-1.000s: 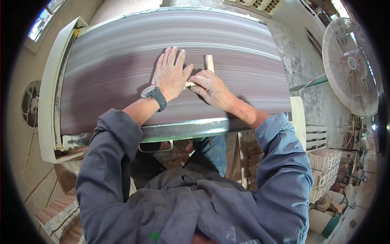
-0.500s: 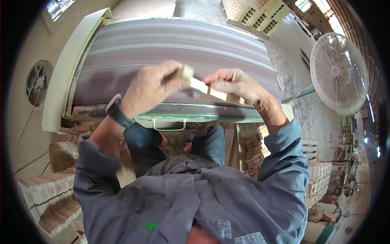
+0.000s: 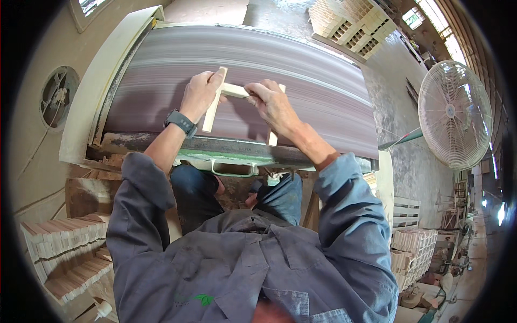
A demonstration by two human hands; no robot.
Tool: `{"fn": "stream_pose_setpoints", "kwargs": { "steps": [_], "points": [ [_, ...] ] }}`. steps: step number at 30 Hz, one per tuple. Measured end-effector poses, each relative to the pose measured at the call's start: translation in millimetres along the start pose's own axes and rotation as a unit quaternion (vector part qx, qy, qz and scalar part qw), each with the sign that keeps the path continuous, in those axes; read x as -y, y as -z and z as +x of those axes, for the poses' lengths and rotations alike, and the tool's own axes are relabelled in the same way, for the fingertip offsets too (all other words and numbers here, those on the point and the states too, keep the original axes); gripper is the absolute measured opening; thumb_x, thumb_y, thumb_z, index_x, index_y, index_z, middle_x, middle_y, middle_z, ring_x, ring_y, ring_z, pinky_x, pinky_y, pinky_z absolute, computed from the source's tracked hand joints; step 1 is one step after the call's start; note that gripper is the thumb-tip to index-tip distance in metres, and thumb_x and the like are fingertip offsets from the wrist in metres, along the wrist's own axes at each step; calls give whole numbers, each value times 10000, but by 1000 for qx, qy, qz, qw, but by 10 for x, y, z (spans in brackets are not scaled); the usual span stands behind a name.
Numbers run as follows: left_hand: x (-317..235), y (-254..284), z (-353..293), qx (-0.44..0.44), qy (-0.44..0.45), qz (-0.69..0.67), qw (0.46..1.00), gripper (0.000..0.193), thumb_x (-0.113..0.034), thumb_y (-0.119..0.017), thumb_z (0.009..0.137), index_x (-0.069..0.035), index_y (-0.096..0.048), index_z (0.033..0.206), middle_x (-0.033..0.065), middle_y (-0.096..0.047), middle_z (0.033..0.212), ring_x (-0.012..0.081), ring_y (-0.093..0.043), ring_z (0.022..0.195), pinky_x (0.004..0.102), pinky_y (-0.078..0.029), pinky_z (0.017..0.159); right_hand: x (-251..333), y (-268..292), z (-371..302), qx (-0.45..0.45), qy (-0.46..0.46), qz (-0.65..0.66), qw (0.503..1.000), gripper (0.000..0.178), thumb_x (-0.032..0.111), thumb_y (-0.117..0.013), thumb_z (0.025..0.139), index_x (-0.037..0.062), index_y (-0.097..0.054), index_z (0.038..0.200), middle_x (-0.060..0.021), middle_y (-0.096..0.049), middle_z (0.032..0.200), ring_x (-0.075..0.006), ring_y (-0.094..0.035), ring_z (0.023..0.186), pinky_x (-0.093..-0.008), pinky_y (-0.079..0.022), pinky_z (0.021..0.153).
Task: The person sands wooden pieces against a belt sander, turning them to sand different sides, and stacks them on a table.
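Note:
A small H-shaped wooden frame [image 3: 235,91] of pale strips lies over the wide brownish-grey sanding belt [image 3: 328,102], whose surface is streaked by motion. My left hand [image 3: 200,96] is closed on its left bar, thumb and some fingers hidden behind the wood. On the other side my right hand [image 3: 273,106] grips the frame where the crosspiece meets the right bar, covering much of that bar. The frame appears to touch the belt, though I cannot be sure it lies flat along its whole length.
A dark edge with a green-white ledge and metal handle [image 3: 232,173] runs along the sander's near side. Stacked wood pieces [image 3: 70,231] stand at lower left. A large floor fan [image 3: 455,114] is at right. Pallets of wood blocks [image 3: 353,27] stand at the far side.
The wooden frame, held up edge-on and tilted above the belt before, is now turned face-on over it. Both hands have moved farther over the belt, the right one also leftward.

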State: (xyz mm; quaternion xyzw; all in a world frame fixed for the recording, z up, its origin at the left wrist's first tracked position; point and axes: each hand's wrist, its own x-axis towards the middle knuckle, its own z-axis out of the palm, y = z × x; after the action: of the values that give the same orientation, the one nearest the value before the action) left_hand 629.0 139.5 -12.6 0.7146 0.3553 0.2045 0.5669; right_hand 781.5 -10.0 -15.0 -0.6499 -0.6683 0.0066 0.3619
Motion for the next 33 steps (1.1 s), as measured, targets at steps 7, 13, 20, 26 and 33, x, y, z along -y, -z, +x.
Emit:
{"fn": "stream_pose_setpoints", "kwargs": {
  "steps": [7,13,20,26,33],
  "points": [
    [657,-55,583,-143,-273,361,880,535,-361,-474,985,25,-464,1356,235,-494,1377,357,-398,1354,479,-309,1111,-567,-646,288,42,29,52,997,195,94,-678,841,20,-671,1021,-155,-603,949,-349,-546,932,-443,-449,848],
    [906,-104,937,-106,-257,438,855,493,-277,-487,979,-7,-434,1388,196,-434,1448,346,-328,1401,455,-253,1148,-751,-864,427,88,30,69,993,226,140,-687,860,50,-681,1067,-129,-600,973,-315,-543,939,-414,-456,842],
    [795,-184,995,-115,-268,499,816,473,-268,-464,985,-21,-430,1387,187,-405,1455,341,-302,1406,473,-249,1149,-879,-811,467,63,64,83,993,222,124,-692,846,48,-680,1054,-100,-578,912,-288,-527,900,-403,-444,828],
    [690,-371,652,-74,-227,543,805,490,-285,-459,993,-29,-413,1408,175,-378,1480,317,-271,1431,450,-211,1172,-877,-702,241,107,53,118,986,218,115,-688,844,58,-675,1053,-85,-572,915,-279,-517,920,-403,-428,853],
    [600,-625,931,-59,-225,503,832,502,-298,-445,1004,-35,-395,1429,167,-357,1500,301,-246,1446,441,-188,1185,-1123,-526,185,100,11,98,990,207,117,-682,850,55,-678,1048,-87,-576,935,-280,-524,933,-401,-430,872]
  ]
}}
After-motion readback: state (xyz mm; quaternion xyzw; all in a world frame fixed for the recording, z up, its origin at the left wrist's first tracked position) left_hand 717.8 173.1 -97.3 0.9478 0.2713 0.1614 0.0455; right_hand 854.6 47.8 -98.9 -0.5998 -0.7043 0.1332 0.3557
